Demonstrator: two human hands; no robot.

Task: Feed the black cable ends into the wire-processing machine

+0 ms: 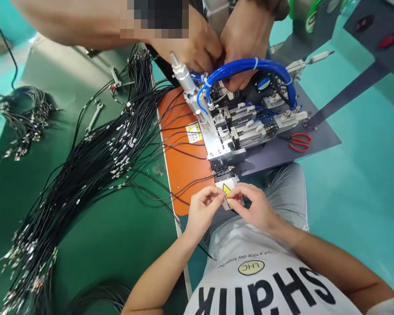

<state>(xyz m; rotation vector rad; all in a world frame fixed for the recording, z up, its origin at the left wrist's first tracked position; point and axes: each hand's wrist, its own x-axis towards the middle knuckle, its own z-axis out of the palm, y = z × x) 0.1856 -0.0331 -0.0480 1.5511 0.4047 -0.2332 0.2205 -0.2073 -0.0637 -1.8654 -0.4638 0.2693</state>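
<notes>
My left hand (203, 208) is closed in a pinch in front of the machine's near end. My right hand (254, 203) pinches too, its fingertips meeting the left's. Between them is a tiny light-coloured piece, too small to name. Behind the fingertips shows a white plate with a yellow warning triangle (227, 189). Black cables (180, 200) run from the left towards my left hand; whether it holds one is hidden. Just beyond stands the metal machine (216, 135) with pneumatic cylinders, and one cable end (229, 169) lies across its near block.
Another person's two hands (197, 48) work at the machine's far side, under an arch of blue air tubes (256, 65). A large bundle of black cables (95, 153) covers the green table (128, 249). Red-handled scissors (300, 142) and a wrench (95, 114) lie nearby.
</notes>
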